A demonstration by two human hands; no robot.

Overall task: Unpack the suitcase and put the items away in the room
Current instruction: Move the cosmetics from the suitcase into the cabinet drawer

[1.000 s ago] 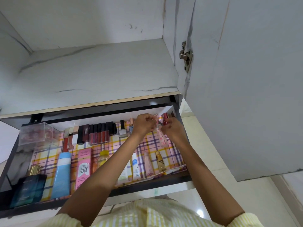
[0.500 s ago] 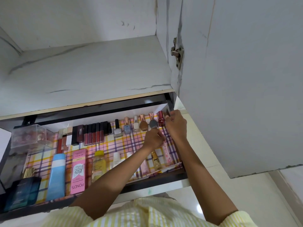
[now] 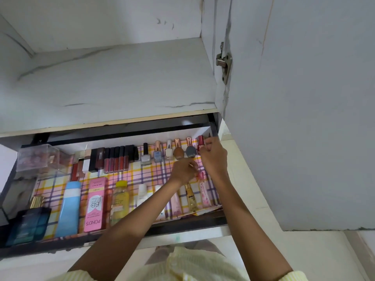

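**Hands at work in a stocked cosmetics drawer**

Two hands reach into an open drawer (image 3: pixel 12 179) lined with pink-and-yellow plaid paper (image 3: pixel 142 173) beneath a white marble-look shelf (image 3: pixel 111 82). Along the drawer's back wall stand six nail-polish bottles (image 3: pixel 178 149), pale grey, blue, white, brown, dark grey and red, to the right of a row of dark lip-colour tubes (image 3: pixel 115 159). A clear plastic box (image 3: pixel 38 159) holding pinkish items sits in the drawer's back-left corner. Toward the drawer's front lie a dark teal perfume bottle (image 3: pixel 30 224), a blue tube (image 3: pixel 70 207), a pink Pond's BB cream carton (image 3: pixel 95 203), a yellow Garnier bottle (image 3: pixel 119 201), a white bottle (image 3: pixel 141 194), and slim tubes partly hidden by the left forearm.

The left hand (image 3: pixel 183 171) has its fingers pinched on the cap of a slim pink bottle (image 3: pixel 204 191) lying at the drawer's right end, beside a gold-capped vial (image 3: pixel 190 196). The right hand (image 3: pixel 214 157), fingers curled, hovers at the red polish; whether it grips anything cannot be told.
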